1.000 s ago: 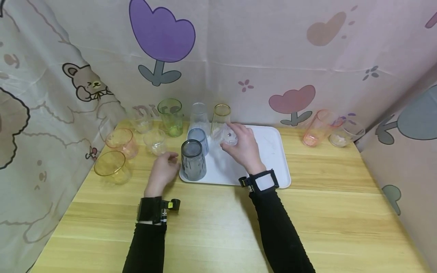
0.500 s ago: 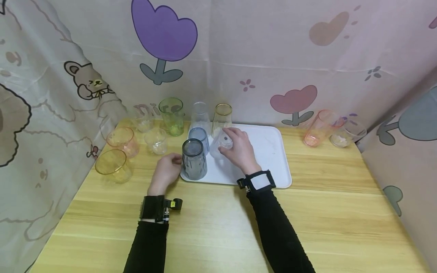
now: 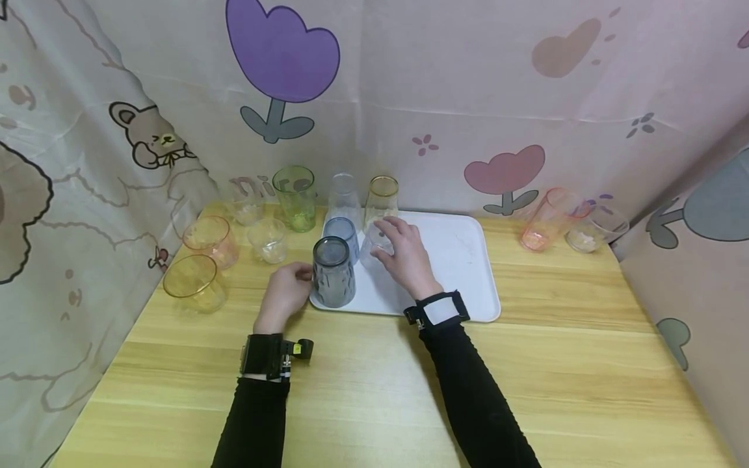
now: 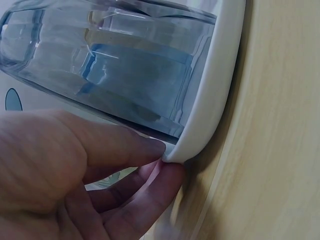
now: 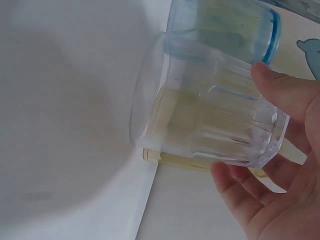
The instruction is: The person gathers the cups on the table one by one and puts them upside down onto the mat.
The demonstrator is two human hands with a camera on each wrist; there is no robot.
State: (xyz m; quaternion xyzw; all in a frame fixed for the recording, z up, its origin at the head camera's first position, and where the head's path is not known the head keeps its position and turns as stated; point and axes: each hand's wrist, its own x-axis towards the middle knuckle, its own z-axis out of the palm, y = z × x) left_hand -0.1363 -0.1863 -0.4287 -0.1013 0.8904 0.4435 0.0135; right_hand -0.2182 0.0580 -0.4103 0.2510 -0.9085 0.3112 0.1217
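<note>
Right wrist: clear ribbed glass (image 5: 210, 125) upside-down on tray (image 5: 65, 125).

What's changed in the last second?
The right hand brought the clear glass down and slightly left, mouth-down onto the white tray, and keeps hold of it. The left hand slid right to the tray's corner beside the grey glass. The other glasses stayed put.

Left hand (image 3: 285, 294): palm down, low beside the body's left, fingers loosely bent, fingertips (image 4: 155, 147) forward. Right hand (image 3: 404, 257): extended further ahead, fingers and thumb curled in a grip, thumb (image 5: 280, 92) above, fingers below. Both forearms in black sleeves, reaching forward, roughly parallel; a black strap with a camera on each wrist
</note>
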